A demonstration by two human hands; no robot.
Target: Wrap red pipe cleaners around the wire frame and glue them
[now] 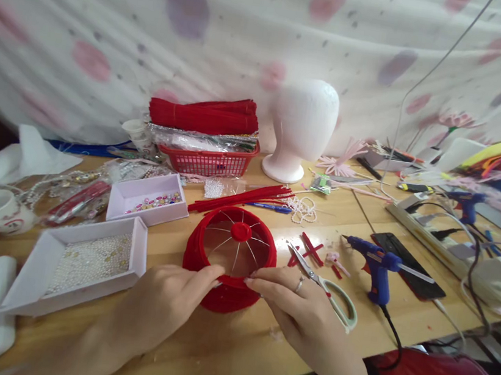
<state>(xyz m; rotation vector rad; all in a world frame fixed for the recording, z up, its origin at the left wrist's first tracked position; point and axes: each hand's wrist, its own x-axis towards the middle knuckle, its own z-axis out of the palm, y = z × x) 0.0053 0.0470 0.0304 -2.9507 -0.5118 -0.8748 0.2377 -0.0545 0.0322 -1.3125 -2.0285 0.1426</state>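
A round red fuzzy frame (194,232) rests on the table; thin pale wires spread from a red hub at its centre, and it looks wound with pipe cleaners. My left hand (166,299) pinches its near rim between thumb and fingers. On the same rim, just to the right, my right hand (303,311) closes its fingertips, and a ring shows on one finger. Scissors with pale green handles (338,294) lie beside my right hand. Crossed red pipe-cleaner pieces (312,249) are just beyond them.
At right are a blue glue gun (376,265), a dark phone (410,267) and a power strip (436,249) with cables. White trays (139,253) of beads and gems stand left. Behind are a red basket (210,162), a white foam head (305,121) and loose red pipe cleaners (244,199).
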